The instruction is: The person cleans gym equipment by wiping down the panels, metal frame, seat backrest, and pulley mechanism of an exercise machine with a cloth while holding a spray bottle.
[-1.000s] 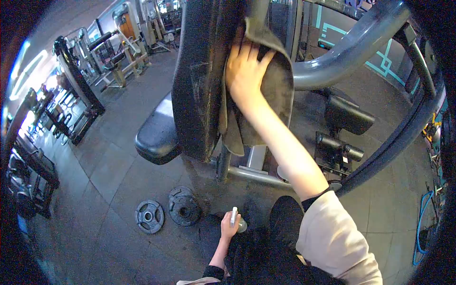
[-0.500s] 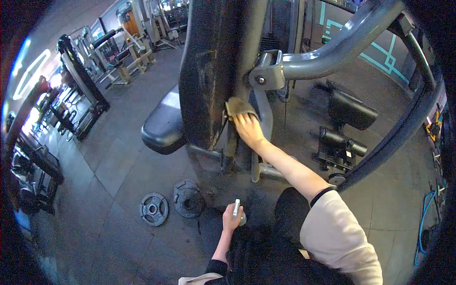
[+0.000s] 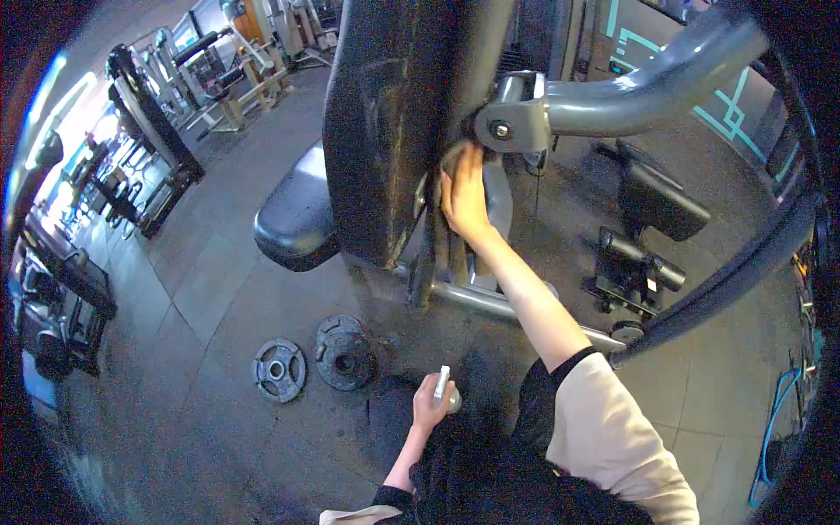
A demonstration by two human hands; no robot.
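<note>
Cloth [image 3: 453, 158] under the right hand, behind the backrest

The cloth lies against the frame of a gym machine, just below a metal pivot bracket [image 3: 516, 128] and beside the dark backrest [image 3: 385, 149]. The right hand [image 3: 465, 199] reaches up over it, fingers straight and close together, thumb slightly apart; whether it pinches the fabric I cannot tell, since the hand hides most of it.

Low down, near the person's legs, the left hand [image 3: 429, 401] has its fingers wrapped round a white-topped bottle [image 3: 442, 386]. On the floor [image 3: 219, 437] to its left, two weight plates [image 3: 280, 371] lie side by side. The padded seat [image 3: 297, 229] juts out beyond the backrest.
</note>
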